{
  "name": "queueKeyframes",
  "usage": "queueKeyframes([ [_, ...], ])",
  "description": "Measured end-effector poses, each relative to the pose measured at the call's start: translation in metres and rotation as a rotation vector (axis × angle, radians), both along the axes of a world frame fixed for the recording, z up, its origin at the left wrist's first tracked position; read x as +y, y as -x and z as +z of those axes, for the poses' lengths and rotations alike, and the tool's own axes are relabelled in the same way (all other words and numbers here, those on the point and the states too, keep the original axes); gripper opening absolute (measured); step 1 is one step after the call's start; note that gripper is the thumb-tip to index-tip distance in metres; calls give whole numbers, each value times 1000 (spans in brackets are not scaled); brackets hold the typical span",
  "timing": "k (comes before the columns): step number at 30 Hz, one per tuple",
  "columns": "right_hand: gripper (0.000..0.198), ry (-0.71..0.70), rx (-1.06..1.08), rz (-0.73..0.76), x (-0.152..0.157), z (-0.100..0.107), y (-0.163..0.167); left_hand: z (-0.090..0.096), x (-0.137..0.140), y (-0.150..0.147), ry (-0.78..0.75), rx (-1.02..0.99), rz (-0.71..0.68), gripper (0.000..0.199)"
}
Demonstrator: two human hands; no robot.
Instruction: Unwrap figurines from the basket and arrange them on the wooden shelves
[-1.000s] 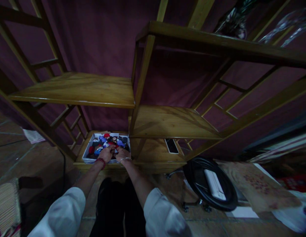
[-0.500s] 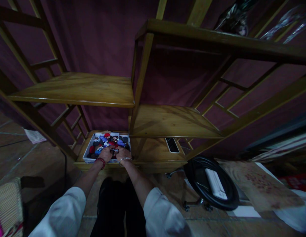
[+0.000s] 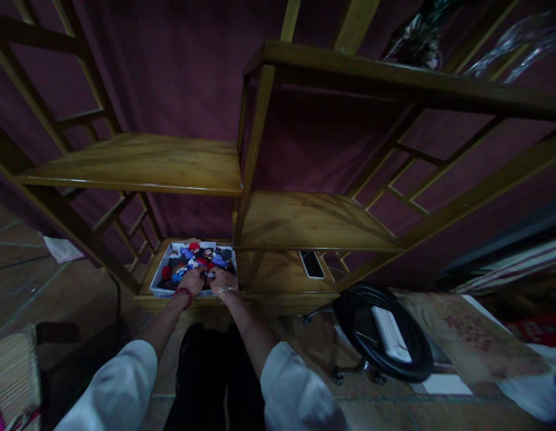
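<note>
A white open box (image 3: 153,283) on the lowest shelf at left holds several small figurines (image 3: 194,246) in red, blue, white and black. Over its front side my left hand (image 3: 191,281), with a red bead bracelet, has its fingers curled inward. My right hand (image 3: 224,279), wearing a silver bangle, meets it from the other side, fingers bent too. Pinched between both sets of fingertips is a small dark-and-white figurine (image 3: 209,276); its details are too small to make out, and the fingers cover part of it.
A wooden shelf unit (image 3: 134,157) surrounds the box, with a board just above it. To the right, a phone (image 3: 312,264) lies on the low shelf. A black wheeled stool (image 3: 380,329) carries a white packet (image 3: 391,333). A woven seat (image 3: 15,377) stands at lower left.
The hands stay together over the box, with only slight finger movement around the small figurine. The view has shifted very slightly.
</note>
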State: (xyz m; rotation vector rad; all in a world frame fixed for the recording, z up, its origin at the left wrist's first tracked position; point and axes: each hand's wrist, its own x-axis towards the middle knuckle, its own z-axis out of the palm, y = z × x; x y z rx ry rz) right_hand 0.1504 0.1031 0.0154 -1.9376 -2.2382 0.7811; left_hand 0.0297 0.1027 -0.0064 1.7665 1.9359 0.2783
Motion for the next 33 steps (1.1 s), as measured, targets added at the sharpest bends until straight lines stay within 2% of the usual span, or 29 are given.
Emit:
queueKeyframes([
  [8,30,-22,131,11,0,-1,-5,3,-4,1,-21,-28,52,34],
  [13,30,-43,252,5,2,1,-9,16,-4,-4,-51,-53,55,32],
  [20,26,-120,297,-34,-4,11,-16,34,-10,-14,-117,-217,117,28],
  [27,26,-197,461,-122,-21,21,-21,38,-26,-23,-228,-567,279,24],
  [30,25,-228,567,-143,-29,21,-23,38,-34,-27,-236,-790,372,19],
  [33,24,-238,654,-161,-34,19,-23,37,-43,-33,-230,-903,411,18],
])
